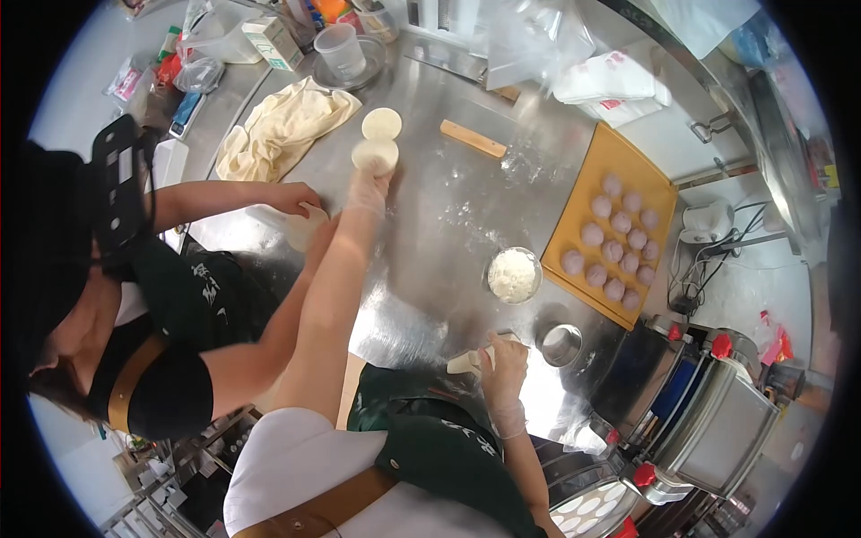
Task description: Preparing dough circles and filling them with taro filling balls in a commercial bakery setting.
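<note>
Stainless steel fills the head view: a floured tabletop with a cream cloth bunched at its far left and a wooden stick lying near the middle. To the right an orange board carries rows of pinkish dough balls, and just beside its near edge stands a small bowl of flour, with an empty metal cup nearer still.

The person's left hand, gloved, reaches far out across the tabletop, its fingers closed around a pale round of dough; a second flat disc lies just beyond it, near but apart. The right hand, also gloved, rests near the body with its fingers wrapped on a pale wooden roller.

A co-worker in dark clothes leans in from the left, one hand on another pale piece at the tabletop's edge.

The dough round looks light, soft and easily dented, probably a little tacky where flour is thin. Taking it by the rim with spread fingertips, or sliding a flat hand under it, seems the gentlest hold; pinching the middle would likely stretch or tear it.
</note>
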Demonstrator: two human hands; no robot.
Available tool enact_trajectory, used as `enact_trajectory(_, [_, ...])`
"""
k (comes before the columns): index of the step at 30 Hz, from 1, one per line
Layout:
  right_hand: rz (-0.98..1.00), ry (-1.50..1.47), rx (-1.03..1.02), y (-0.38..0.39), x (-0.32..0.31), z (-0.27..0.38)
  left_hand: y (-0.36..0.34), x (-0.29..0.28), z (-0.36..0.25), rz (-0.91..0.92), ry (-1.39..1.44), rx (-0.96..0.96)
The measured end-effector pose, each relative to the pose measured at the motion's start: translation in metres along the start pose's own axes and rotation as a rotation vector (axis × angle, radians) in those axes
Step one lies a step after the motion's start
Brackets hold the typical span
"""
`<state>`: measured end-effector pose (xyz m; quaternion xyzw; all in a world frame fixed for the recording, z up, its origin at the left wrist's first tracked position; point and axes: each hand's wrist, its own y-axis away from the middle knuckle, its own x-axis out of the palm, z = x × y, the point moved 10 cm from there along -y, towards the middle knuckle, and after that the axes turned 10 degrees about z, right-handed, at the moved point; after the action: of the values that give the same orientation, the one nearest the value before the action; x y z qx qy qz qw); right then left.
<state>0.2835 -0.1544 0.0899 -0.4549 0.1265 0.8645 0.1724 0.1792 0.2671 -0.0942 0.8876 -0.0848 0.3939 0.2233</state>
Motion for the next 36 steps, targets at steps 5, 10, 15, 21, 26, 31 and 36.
enact_trajectory(5, [0.067,0.002,0.077,0.009,0.012,-0.008,-0.019,-0.032,0.001,-0.166,-0.076,-0.149])
enact_trajectory(10, [-0.169,0.027,0.382,0.073,-0.003,-0.094,0.125,0.014,0.036,-0.015,-0.504,-0.188])
enact_trajectory(15, [-0.106,-0.065,0.486,0.081,-0.004,-0.137,0.271,-0.008,0.088,0.126,-0.596,-0.555])
enact_trajectory(21, [-0.062,0.124,0.115,0.031,0.011,-0.086,0.367,-0.035,0.131,0.231,-0.726,-0.903])
enact_trajectory(26, [0.014,0.219,0.057,0.017,0.04,-0.097,0.387,0.005,0.122,0.501,-1.535,-0.486])
enact_trajectory(31, [0.01,0.006,0.19,0.018,0.038,-0.125,0.4,0.076,0.126,0.895,-2.002,0.368])
enact_trajectory(36, [0.01,-0.268,0.499,0.043,0.051,-0.16,0.369,0.009,0.152,0.378,-1.308,-0.339])
